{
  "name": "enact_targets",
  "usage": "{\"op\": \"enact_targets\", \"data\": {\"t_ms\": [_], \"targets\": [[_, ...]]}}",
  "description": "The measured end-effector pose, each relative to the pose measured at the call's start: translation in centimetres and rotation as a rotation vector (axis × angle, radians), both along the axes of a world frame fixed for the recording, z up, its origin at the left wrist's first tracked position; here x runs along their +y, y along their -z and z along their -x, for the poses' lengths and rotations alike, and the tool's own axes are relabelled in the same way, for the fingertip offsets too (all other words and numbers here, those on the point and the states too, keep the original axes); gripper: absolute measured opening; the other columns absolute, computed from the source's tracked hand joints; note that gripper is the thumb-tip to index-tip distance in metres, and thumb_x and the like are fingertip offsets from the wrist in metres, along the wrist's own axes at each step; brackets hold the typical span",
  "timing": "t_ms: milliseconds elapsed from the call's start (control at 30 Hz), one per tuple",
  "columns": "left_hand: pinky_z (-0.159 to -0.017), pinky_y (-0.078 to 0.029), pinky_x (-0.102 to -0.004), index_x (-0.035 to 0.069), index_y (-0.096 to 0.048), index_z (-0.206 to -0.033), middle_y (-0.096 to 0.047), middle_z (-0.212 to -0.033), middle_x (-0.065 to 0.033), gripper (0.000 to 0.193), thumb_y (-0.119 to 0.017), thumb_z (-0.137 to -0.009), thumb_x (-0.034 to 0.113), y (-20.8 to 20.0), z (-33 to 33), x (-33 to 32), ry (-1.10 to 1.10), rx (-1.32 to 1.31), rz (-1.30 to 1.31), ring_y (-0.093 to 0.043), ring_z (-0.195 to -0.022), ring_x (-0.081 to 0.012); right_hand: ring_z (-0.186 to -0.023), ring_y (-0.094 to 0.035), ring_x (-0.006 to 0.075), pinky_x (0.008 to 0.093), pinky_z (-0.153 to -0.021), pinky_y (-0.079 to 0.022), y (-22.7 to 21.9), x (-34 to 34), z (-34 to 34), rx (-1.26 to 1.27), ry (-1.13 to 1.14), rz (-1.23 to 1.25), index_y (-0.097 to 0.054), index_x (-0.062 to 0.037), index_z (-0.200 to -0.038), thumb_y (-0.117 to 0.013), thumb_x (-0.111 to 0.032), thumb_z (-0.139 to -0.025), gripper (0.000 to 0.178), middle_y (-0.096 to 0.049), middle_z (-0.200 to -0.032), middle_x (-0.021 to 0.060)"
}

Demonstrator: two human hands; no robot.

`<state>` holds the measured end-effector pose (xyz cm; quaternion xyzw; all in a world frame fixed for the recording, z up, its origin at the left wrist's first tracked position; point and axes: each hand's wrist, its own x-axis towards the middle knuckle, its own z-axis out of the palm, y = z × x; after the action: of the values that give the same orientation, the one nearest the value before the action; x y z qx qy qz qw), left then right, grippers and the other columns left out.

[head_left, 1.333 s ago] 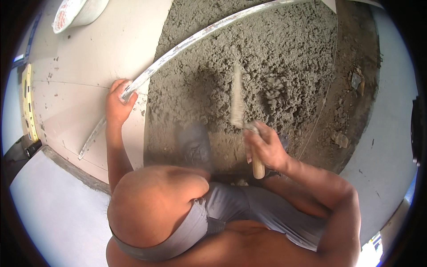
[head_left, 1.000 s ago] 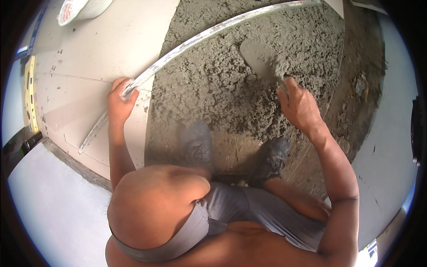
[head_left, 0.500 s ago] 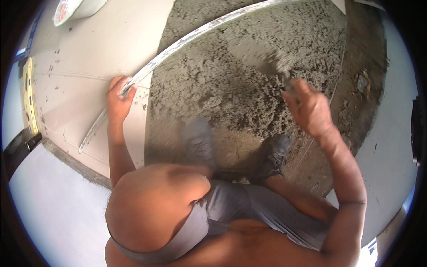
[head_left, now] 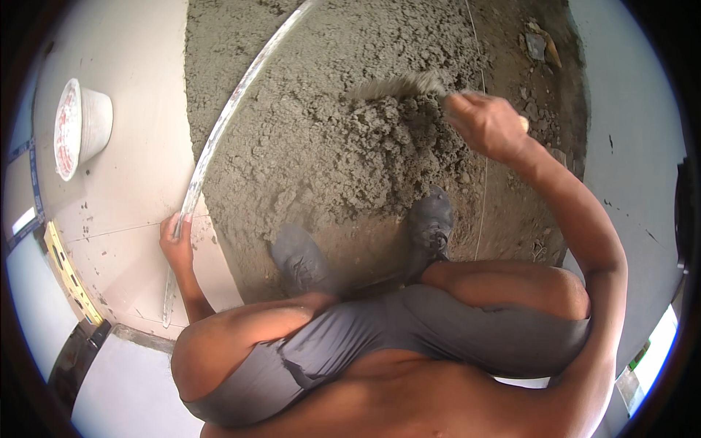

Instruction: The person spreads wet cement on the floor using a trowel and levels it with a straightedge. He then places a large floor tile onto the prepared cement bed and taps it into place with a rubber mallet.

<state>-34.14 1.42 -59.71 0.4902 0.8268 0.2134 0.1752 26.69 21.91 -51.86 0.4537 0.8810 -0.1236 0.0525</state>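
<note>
My left hand [head_left: 177, 241] is closed round the lower part of a long, pale straightedge [head_left: 235, 104], whose upper part lies across the grey mortar [head_left: 292, 164]. The straightedge's lower end reaches over the light floor tiles [head_left: 131, 204]. My right hand [head_left: 488, 125] grips the handle of a trowel [head_left: 398, 86]; a bit of the handle pokes out behind the fist. Motion smears the trowel blade, which is at the mortar's surface beside a loose, crumbly heap. Whether the blade presses into the mortar I cannot tell.
My shoes [head_left: 432, 219] stand at the near edge of the mortar. A thin string [head_left: 480, 73] runs along its right side, beside bare dirt with rubble [head_left: 535, 45]. On the tiles sits a white bucket [head_left: 95, 124]; a yellow spirit level [head_left: 73, 274] lies at far left. A wall [head_left: 621, 160] rises at right.
The view has turned, so the straightedge looks steeper and the bucket shows whole. The trowel has moved within the mortar, its blade now beside the crumbly heap. Both hands keep their grip.
</note>
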Motion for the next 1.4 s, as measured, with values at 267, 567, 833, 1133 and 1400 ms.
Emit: {"op": "enact_targets", "data": {"t_ms": [267, 567, 833, 1133, 1400], "targets": [[-0.089, -0.045, -0.0295, -0.005, -0.068, -0.107, -0.066, -0.104, -0.0088, 0.031, -0.073, -0.088, 0.020, -0.2, -0.6, 0.1, -0.050, -0.037, 0.008, -0.060, -0.097, -0.0173, -0.073, -0.066, 0.0316, 0.0409, -0.059, -0.056, -0.7, -6.3, -3.7, -0.095, -0.225, 0.041, -0.049, -0.0076, -0.101, -0.057, -0.003, -0.086, 0.017, -0.060, -0.086, 0.0105], [-0.082, -0.048, -0.0315, -0.005, -0.068, -0.102, -0.066, -0.097, -0.0094, 0.028, -0.074, -0.087, 0.017, -1.4, -0.7, 0.4, -0.038, -0.002, 0.024, -0.059, -0.088, -0.0183, -0.080, -0.065, 0.0314, 0.0448, -0.069, -0.053, -1.9, -10.3, -2.1, 0.537, 0.476, 0.685, -0.058, -0.0004, -0.103, -0.049, -0.035, -0.101, 0.036, -0.062, -0.092, 0.0151], [-0.086, -0.047, -0.0313, -0.007, -0.067, -0.103, -0.065, -0.095, -0.0100, 0.028, -0.073, -0.087, 0.015, -0.6, -0.2, -0.3, -0.036, -0.057, -0.019, -0.060, -0.090, -0.0203, -0.060, -0.057, 0.0156, 0.0331, -0.054, -0.049, -0.2, -12.2, -3.4, 0.636, 0.785, 1.172, -0.057, -0.0029, -0.088, -0.048, -0.045, -0.101, 0.045, -0.055, -0.069, 0.0065], [-0.083, -0.046, -0.0310, -0.009, -0.066, -0.101, -0.063, -0.093, -0.0091, 0.025, -0.071, -0.087, 0.012, -1.0, -1.3, 1.2, -0.036, -0.132, 0.003, -0.058, -0.088, -0.0189, -0.057, -0.057, 0.0147, 0.0314, -0.051, -0.050, -0.6, -12.1, -2.6, 0.842, 0.755, 1.059, -0.057, -0.0049, -0.092, -0.044, -0.046, -0.103, 0.044, -0.055, -0.069, 0.0035], [-0.080, -0.045, -0.0311, -0.008, -0.067, -0.099, -0.064, -0.091, -0.0083, 0.026, -0.069, -0.089, 0.016, -1.5, -0.5, 0.1, -0.035, -0.175, 0.005, -0.056, -0.083, -0.0173, -0.051, -0.056, 0.0148, 0.0307, -0.043, -0.049, 2.1, -8.6, 2.7, 0.796, 0.739, 1.044, -0.053, -0.0026, -0.095, -0.043, -0.041, -0.103, 0.041, -0.053, -0.066, 0.0048]]}}
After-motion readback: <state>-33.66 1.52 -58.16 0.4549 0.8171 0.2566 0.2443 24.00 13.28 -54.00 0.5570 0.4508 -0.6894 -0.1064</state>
